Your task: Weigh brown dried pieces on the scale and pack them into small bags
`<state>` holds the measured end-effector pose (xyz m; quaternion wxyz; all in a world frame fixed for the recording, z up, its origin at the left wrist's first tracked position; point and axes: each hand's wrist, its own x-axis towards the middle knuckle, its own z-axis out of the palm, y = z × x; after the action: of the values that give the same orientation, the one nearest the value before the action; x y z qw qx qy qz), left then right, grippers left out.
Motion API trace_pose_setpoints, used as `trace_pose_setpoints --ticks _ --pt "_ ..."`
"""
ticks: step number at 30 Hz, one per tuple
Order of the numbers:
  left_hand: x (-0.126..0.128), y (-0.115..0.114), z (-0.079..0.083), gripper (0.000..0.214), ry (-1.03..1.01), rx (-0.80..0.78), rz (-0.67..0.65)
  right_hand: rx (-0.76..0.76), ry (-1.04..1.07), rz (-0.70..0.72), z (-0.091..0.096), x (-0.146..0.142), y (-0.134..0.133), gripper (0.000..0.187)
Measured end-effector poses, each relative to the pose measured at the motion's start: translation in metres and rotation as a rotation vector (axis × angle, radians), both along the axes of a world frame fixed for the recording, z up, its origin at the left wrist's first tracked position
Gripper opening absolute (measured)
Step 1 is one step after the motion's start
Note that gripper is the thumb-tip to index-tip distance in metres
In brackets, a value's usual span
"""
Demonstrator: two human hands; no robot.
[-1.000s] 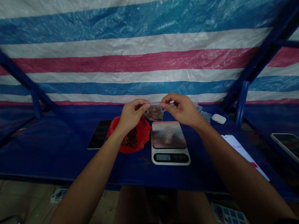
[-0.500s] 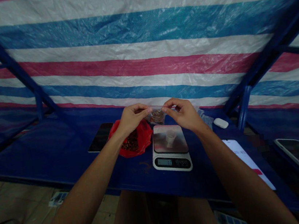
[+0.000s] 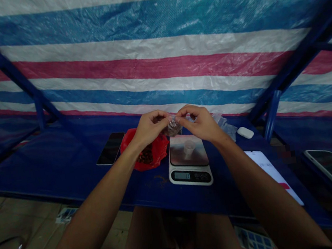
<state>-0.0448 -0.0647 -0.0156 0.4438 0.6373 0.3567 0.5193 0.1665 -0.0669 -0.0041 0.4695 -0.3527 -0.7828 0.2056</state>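
Clear plastic bag point(image 3: 172, 128), partly filled with brown pieces point(image 3: 172, 130), is pinched at its top edge between the fingertips of the left hand point(image 3: 150, 128) and the right hand point(image 3: 201, 124), just above the rear edge of a digital kitchen scale point(image 3: 187, 150). It is not resting on the platform. Further brown pieces point(image 3: 145, 156) remain in a red plastic bag point(image 3: 159, 147) beside the scale on a blue table point(image 3: 67, 166).

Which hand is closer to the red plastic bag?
Left. The left hand is just above the red plastic bag; the right hand is farther off to its right, beyond the small clear plastic bag both hands pinch.
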Motion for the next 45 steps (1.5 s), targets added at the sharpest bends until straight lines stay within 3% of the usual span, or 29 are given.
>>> trace_pose_setpoints --ticks 8,15,21,28,32,36,38,41,45 --pt "0.002 -0.004 0.007 0.026 0.036 0.021 -0.018 0.008 -0.006 0.047 0.005 -0.003 0.005 0.026" --pt "0.005 -0.004 0.013 0.022 0.078 0.071 0.054 -0.009 -0.027 0.015 0.007 0.0 0.006 0.022" --pt "0.014 -0.002 0.016 0.015 0.063 0.165 0.202 0.026 -0.044 -0.029 0.019 -0.006 0.005 0.023" --pt "0.01 0.009 0.013 0.012 0.039 0.105 0.233 0.002 -0.124 -0.087 0.015 0.01 0.008 0.023" --pt "0.01 0.016 0.007 0.012 0.033 0.073 0.247 -0.013 -0.188 -0.164 0.011 0.013 0.013 0.026" --pt "0.001 0.032 0.008 0.012 -0.01 0.079 0.32 0.002 -0.381 -0.388 0.023 0.017 0.014 0.038" --pt "-0.009 0.042 0.01 0.011 -0.018 0.117 0.415 0.003 -0.491 -0.472 0.03 0.025 0.004 0.043" --pt "-0.021 0.051 0.007 0.008 0.064 0.201 0.481 -0.037 -0.543 -0.457 0.028 0.046 -0.03 0.052" --pt "-0.018 0.046 -0.013 0.006 0.276 0.297 0.447 -0.309 -0.583 -0.336 -0.001 0.072 -0.094 0.03"
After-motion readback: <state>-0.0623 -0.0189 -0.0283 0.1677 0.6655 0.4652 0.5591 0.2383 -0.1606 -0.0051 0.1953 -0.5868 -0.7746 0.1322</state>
